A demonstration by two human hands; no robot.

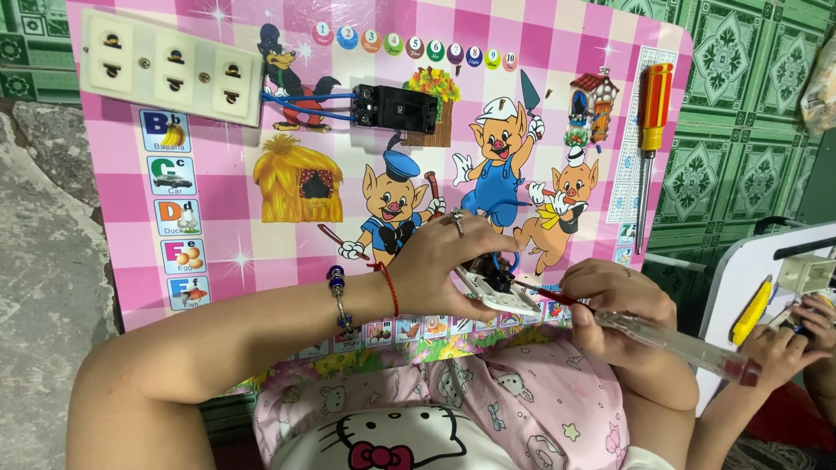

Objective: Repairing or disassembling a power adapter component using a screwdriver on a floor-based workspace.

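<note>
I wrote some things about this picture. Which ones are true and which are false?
1. The left hand holds a white switch plate. True.
2. The right hand holds a hammer. False: it holds a clear-handled screwdriver whose tip points into the plate.
3. The orange-handled screwdriver lies on the pink table, untouched. True.
4. The triple socket strip sits at the table's near right corner. False: it is at the far left corner.
5. Blue wires run from the socket strip to a black breaker. True.
6. The left wrist is bare. False: it wears a beaded bracelet and a red string.
</note>
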